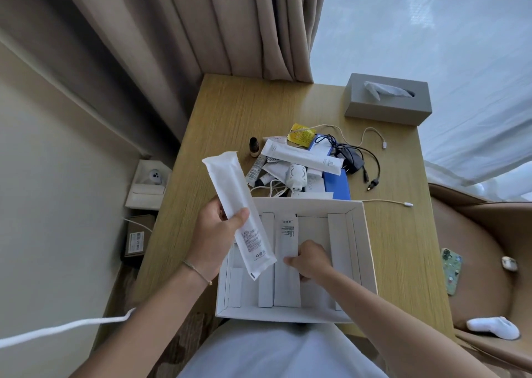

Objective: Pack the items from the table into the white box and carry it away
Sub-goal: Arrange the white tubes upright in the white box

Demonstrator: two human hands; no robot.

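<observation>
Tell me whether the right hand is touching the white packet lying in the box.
Touching. In the head view the right hand rests its fingertips on the flat white packet inside the white box, with no gap visible between them.

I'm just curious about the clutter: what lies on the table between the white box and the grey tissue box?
In the head view, a pile lies between the white box and the tissue box: a long white packet, small tubes, a yellow sachet, a blue box and black cables.

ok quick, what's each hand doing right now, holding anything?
Left hand: holding a long white packet above the white box.
Right hand: fingers pinching a white packet lying inside the box.
</observation>
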